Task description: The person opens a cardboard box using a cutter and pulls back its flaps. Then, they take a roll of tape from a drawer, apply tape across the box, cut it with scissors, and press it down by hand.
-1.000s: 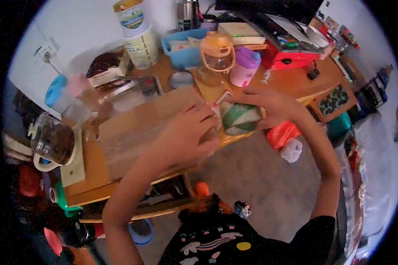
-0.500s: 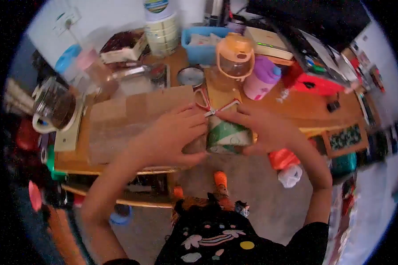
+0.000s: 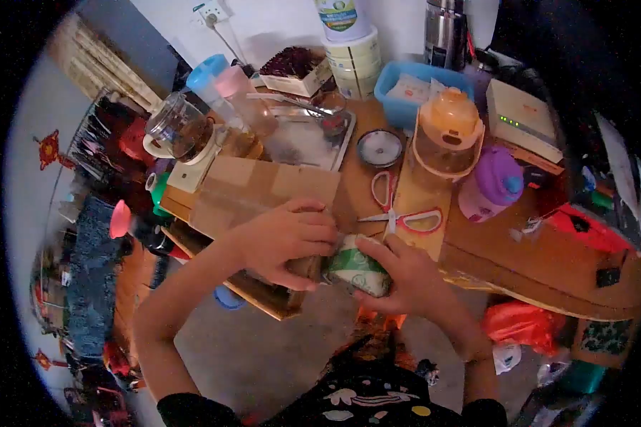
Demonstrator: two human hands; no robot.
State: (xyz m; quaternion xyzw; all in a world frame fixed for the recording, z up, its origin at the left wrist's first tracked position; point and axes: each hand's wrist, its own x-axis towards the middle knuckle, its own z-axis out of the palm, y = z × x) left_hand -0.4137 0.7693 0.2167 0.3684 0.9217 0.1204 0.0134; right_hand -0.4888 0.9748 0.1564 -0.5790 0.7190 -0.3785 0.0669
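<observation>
My left hand (image 3: pixel 285 238) grips the right end of a brown cardboard box (image 3: pixel 228 188), fingers on top and thumb low on its near side. In my right hand (image 3: pixel 406 277) is a green-and-white patterned roll-shaped thing (image 3: pixel 356 267), held upright at the table's front edge close to the box's end. The thumb and fingers wrap its right side; its exact kind is unclear. Just beyond my right fingertips, open scissors (image 3: pixel 389 213) with red-and-white handles lie on the table.
Behind the scissors stand a round tin (image 3: pixel 380 148), an orange-lidded jug (image 3: pixel 449 132) and a purple bottle (image 3: pixel 490 185). A metal tray (image 3: pixel 313 142) and a glass pot (image 3: pixel 181 128) are at the left. A blue basket (image 3: pixel 399 99) and a white router (image 3: pixel 523 117) sit at the back.
The view has turned, so the table's things appear farther right. My right hand has come away from the scissors and wraps the green-and-white roll more closely. My left hand stays on the box.
</observation>
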